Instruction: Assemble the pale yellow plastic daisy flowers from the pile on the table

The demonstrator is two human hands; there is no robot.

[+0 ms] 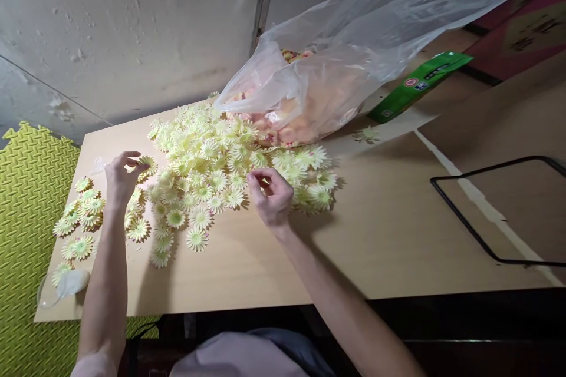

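A big heap of pale yellow artificial daisy flowers (207,159) covers the far middle of a light wooden board (247,271). My left hand (121,177) is at the heap's left edge, its fingers pinched on one yellow flower (147,165). My right hand (272,191) rests on the heap's near right side with fingers curled together around something small that I cannot make out. A smaller group of flowers (79,212) lies apart at the board's left end.
A large clear plastic bag (327,76) with orange and yellow flowers lies behind the heap. A green packet (418,85) sits far right, a black wire frame (499,212) on the right, a small clear plastic piece (62,288) at the near left corner, and green foam mat (26,206) left.
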